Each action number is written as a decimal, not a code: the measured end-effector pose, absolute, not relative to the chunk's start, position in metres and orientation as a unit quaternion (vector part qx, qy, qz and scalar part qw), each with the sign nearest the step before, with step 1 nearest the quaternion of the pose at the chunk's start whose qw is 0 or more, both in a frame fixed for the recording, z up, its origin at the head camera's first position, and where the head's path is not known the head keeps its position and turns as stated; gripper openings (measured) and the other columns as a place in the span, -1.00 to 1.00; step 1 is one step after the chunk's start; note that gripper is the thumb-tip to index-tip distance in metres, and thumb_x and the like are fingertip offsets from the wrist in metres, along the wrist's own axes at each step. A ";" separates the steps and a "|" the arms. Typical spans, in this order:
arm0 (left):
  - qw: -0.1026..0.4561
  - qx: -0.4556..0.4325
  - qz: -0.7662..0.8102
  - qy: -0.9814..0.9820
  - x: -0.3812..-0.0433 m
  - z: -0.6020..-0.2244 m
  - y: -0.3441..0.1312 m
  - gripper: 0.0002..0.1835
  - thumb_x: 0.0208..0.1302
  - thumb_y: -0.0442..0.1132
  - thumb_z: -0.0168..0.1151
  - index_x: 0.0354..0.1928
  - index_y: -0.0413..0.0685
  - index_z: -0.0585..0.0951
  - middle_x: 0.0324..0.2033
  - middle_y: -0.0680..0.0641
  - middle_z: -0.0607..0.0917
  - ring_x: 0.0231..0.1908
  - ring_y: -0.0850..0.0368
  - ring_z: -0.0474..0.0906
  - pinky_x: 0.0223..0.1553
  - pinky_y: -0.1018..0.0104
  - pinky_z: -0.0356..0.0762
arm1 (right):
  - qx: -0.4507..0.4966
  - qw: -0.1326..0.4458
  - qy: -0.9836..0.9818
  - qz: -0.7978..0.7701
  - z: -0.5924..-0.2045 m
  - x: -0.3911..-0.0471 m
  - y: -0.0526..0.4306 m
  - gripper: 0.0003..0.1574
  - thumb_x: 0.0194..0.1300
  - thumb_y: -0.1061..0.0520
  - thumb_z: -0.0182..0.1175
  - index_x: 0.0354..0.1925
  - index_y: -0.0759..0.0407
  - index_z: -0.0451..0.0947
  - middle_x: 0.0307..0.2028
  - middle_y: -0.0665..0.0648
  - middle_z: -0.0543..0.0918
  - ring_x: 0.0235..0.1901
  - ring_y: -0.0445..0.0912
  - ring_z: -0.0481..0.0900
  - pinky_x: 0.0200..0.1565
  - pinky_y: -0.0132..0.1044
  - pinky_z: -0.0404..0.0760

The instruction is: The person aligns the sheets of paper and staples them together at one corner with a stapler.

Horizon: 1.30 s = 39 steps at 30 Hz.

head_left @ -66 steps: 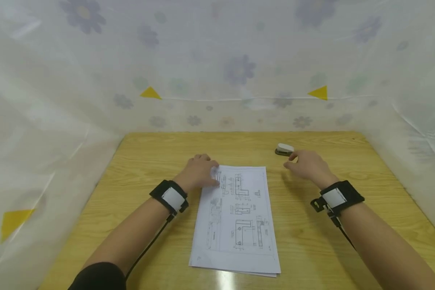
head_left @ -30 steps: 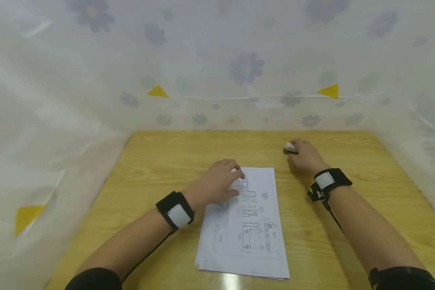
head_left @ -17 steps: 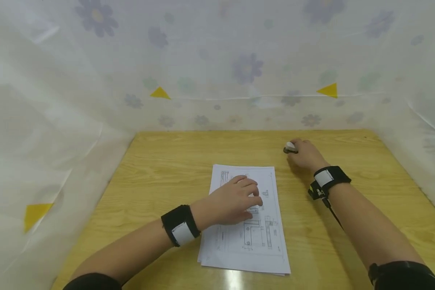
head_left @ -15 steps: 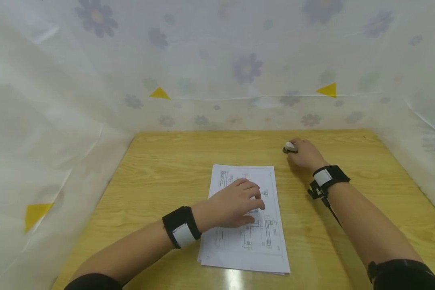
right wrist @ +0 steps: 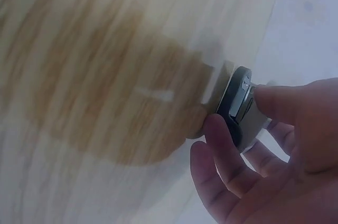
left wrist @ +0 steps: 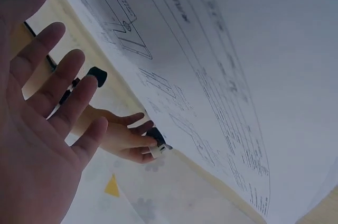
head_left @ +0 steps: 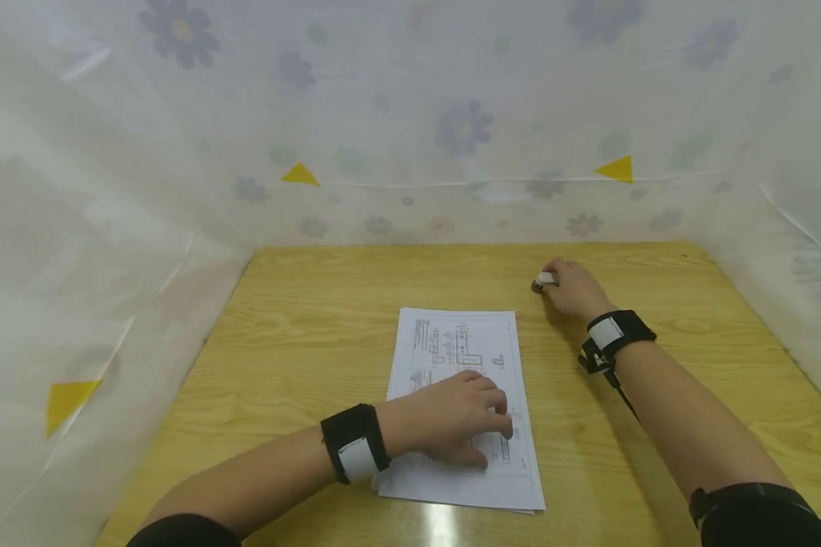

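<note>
A small stapler (head_left: 547,280), white on top with a dark base, is at the far right of the table. My right hand (head_left: 576,290) grips it between thumb and fingers; the right wrist view shows the stapler (right wrist: 238,100) with its dark base close to the tabletop. Sheets of paper (head_left: 451,486) with printed technical drawings lie stacked in the middle, edges slightly uneven. Above their lower half is my left hand (head_left: 454,422), hiding part of the drawings. In the left wrist view, the left hand (left wrist: 45,123) has its fingers spread and loose, holding nothing.
The wooden table (head_left: 301,327) has a pale flowered curtain (head_left: 410,114) behind it and along both sides. Yellow triangles (head_left: 301,175) mark the curtain. Both wrists wear black straps (head_left: 356,443), and a cable hangs from the right one.
My right hand has reached the stapler and taken hold of it, turning it slightly. The left hand has left the paper's upper left edge and moved right and nearer over the sheets.
</note>
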<state>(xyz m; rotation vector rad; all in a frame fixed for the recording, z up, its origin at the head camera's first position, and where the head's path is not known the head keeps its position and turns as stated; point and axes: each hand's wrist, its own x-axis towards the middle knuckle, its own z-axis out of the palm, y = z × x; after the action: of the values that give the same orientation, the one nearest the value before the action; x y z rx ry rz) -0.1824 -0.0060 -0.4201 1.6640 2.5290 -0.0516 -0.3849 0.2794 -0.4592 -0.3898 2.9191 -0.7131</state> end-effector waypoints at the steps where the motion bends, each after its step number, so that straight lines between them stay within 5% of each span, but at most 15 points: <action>1: 0.058 0.553 -0.017 0.831 -0.181 -0.421 -0.006 -0.49 0.30 0.26 0.37 0.26 0.40 0.61 0.15 0.21 0.61 0.23 0.25 0.49 0.45 0.20 0.32 | -0.129 0.056 0.962 -0.235 -0.459 -0.385 0.279 -0.51 0.57 0.17 0.03 0.32 0.42 0.34 0.20 0.57 0.47 0.20 0.45 0.47 0.21 0.34 0.47; 17: 0.124 0.547 -0.005 0.828 -0.166 -0.437 -0.009 -0.10 0.00 0.52 0.43 0.39 0.41 0.47 0.18 0.20 0.50 0.06 0.32 0.40 0.05 0.36 0.40 | -0.145 0.070 0.961 -0.224 -0.452 -0.366 0.277 -0.55 0.60 0.18 0.02 0.29 0.45 0.37 0.20 0.57 0.52 0.21 0.42 0.51 0.19 0.31 0.50; 30: 0.121 0.525 -0.007 0.842 -0.161 -0.434 -0.003 -0.22 0.00 0.28 0.49 0.30 0.31 0.48 0.00 0.18 0.49 -0.12 0.31 0.36 -0.36 0.45 0.33 | -0.165 0.075 0.957 -0.225 -0.442 -0.333 0.278 -0.52 0.60 0.10 0.06 0.28 0.41 0.38 0.13 0.52 0.60 0.10 0.31 0.61 0.06 0.21 0.56; 39: 0.091 0.501 -0.024 0.860 -0.160 -0.434 -0.002 -0.36 0.06 0.13 0.47 0.20 0.25 0.49 -0.11 0.18 0.52 -0.20 0.28 0.44 -0.26 0.39 0.50 | -0.196 0.060 0.952 -0.226 -0.438 -0.295 0.272 -0.59 0.57 0.09 0.14 0.21 0.34 0.47 0.06 0.40 0.68 0.08 0.25 0.66 0.05 0.19 0.61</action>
<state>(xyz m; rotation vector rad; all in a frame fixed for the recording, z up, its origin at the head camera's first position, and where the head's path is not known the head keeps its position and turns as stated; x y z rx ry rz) -0.1603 -0.0024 -0.4337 1.4881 2.5570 -0.0710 -0.2946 0.2722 -0.4377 -0.5943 2.8822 -0.6828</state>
